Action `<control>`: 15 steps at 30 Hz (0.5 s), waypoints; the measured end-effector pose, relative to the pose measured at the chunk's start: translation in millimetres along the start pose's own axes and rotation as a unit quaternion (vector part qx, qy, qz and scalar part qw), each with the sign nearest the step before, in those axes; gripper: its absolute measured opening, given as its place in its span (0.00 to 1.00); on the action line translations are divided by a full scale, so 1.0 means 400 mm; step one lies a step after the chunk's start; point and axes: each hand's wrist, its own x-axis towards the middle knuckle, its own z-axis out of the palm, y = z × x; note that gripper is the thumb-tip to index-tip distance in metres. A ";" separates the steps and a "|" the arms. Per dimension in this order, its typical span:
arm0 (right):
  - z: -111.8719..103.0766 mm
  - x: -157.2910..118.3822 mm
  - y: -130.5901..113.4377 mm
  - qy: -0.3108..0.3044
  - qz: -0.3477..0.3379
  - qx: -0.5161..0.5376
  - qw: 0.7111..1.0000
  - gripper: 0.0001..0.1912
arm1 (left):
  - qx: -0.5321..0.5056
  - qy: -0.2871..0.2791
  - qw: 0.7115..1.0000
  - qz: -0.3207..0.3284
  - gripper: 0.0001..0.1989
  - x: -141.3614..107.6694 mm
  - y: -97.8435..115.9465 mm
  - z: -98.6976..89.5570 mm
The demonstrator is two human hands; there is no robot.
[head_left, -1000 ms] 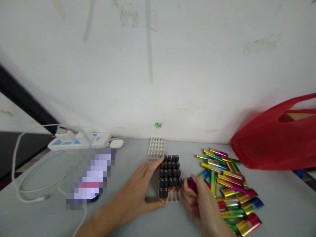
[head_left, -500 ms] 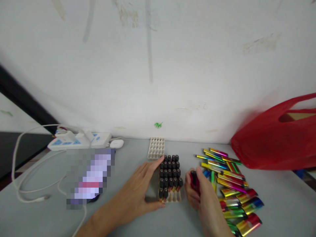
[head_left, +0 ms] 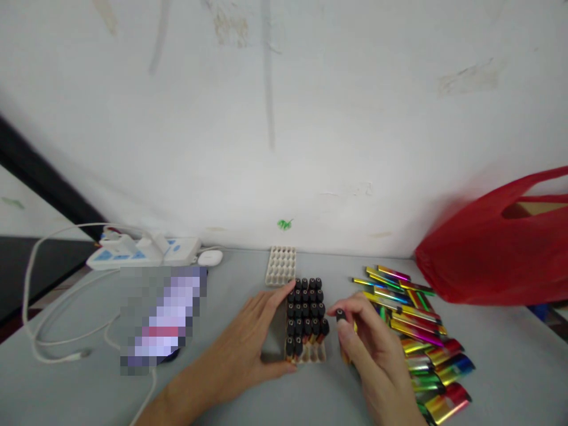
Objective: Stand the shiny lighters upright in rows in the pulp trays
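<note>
My left hand (head_left: 242, 337) spans the near tray (head_left: 314, 355), forefinger at its far left corner and thumb at its near left corner, holding it between them. Rows of black-topped lighters (head_left: 305, 310) stand upright in this beige tray; the front row has two at the left and bare holes to the right. Just right of the tray, my right hand (head_left: 370, 343) pinches a single lighter (head_left: 340, 315) between thumb and fingers, its black top upward and its body mostly hidden. More shiny, multicoloured lighters (head_left: 417, 325) lie in a loose pile beyond that hand.
A second holed tray (head_left: 281, 265) lies against the wall with nothing in its holes. To the left are a blurred-out phone (head_left: 173, 313), a white power strip (head_left: 146, 254), a small white case (head_left: 210, 258) and cables. At the right sits a red bag (head_left: 488, 254).
My right hand has turned the lighter upright, so its black top now shows above the thumb, and its fingers have shifted toward the tray. My left hand and the tray stay put.
</note>
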 end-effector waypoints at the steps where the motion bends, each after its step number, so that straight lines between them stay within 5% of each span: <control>1: -0.006 0.003 0.002 -0.011 -0.002 0.001 1.000 0.13 | -0.002 0.002 1.000 0.001 0.68 0.000 0.001 0.000; 6: -0.026 0.026 -0.019 -0.069 -0.131 -0.058 0.987 0.04 | -0.008 0.003 1.000 0.009 0.66 0.000 0.004 -0.003; 10: -0.025 0.040 -0.040 -0.114 -0.231 -0.109 0.960 0.12 | -0.007 0.006 1.000 0.012 0.65 -0.001 0.002 -0.001; 15: -0.027 0.034 -0.031 -0.140 -0.261 -0.184 0.937 0.19 | -0.006 0.002 1.000 0.018 0.66 0.000 0.002 -0.002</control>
